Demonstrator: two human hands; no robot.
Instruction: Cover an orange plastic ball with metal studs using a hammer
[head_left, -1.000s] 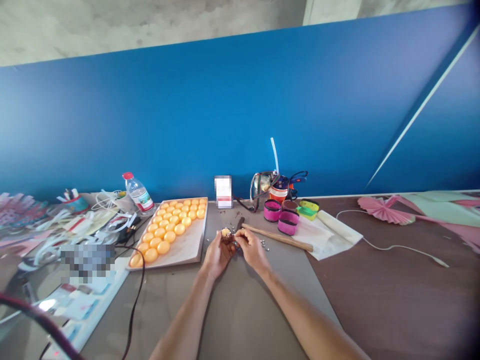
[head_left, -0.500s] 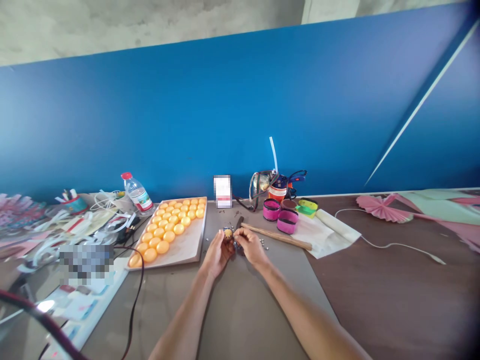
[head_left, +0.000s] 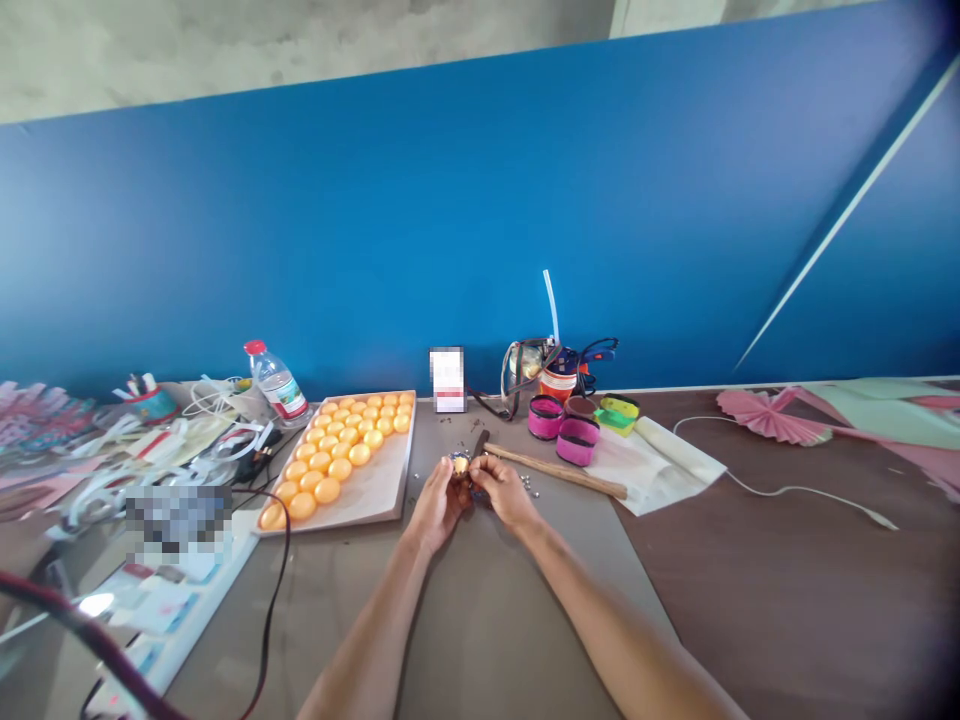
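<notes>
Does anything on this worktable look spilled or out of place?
Yes: small silvery beads lie scattered loose on the grey table beside the hammer, close to the left hand and right hand, which hold a small round piece together. The tray of orange balls is only partly filled.

A small ball (head_left: pixel 460 463) is pinched between the fingertips of the left hand (head_left: pixel 439 503) and the right hand (head_left: pixel 504 492), over the grey tabletop (head_left: pixel 465 620). The face turned towards the camera is pale yellow-orange. A darker covering, brownish with silvery flecks, wraps its sides. It is too small in view to show finer surface detail.
</notes>
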